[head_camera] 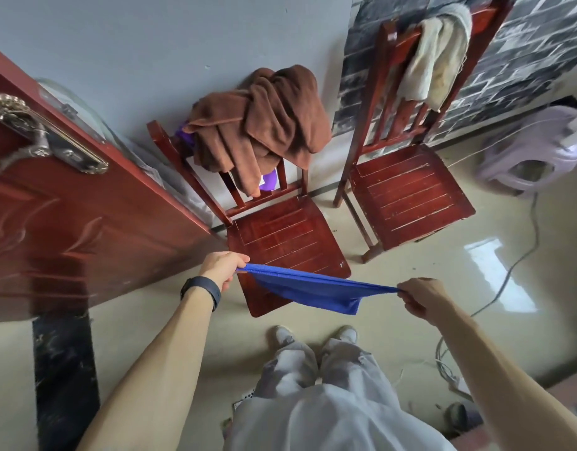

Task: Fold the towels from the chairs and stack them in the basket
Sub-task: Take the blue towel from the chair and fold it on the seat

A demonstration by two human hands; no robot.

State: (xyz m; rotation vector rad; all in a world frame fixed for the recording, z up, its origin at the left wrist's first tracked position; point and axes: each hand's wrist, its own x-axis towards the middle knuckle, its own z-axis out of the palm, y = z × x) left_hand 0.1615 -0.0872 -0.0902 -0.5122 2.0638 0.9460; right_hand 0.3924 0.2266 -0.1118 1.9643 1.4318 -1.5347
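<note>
While the blue towel [313,289] hangs stretched between both hands, the head view shows it in the air over the front edge of the left chair [280,236], not resting on the seat. The left hand [225,266] pinches one end between thumb and curled fingers, and the right hand [422,296] pinches the other end the same way. The cloth sags in the middle, and a loose flap droops lower near the right hand, so the layers look uneven.

A brown towel [274,125] is heaped over the back of the left chair, with a bit of purple cloth [267,183] showing under it. A cream towel [436,60] hangs on the back of the right chair [410,196]. A lilac plastic thing [524,151] sits on the floor at far right; whether it is the basket I cannot tell.

Risks, as I judge them: both grips are on narrow bunched ends, so a tug could pull one end free and drop the towel. The drooping flap could be folded in crooked if the edges are not matched first. A cable [508,275] lies across the floor toward the lilac thing and could catch a foot
</note>
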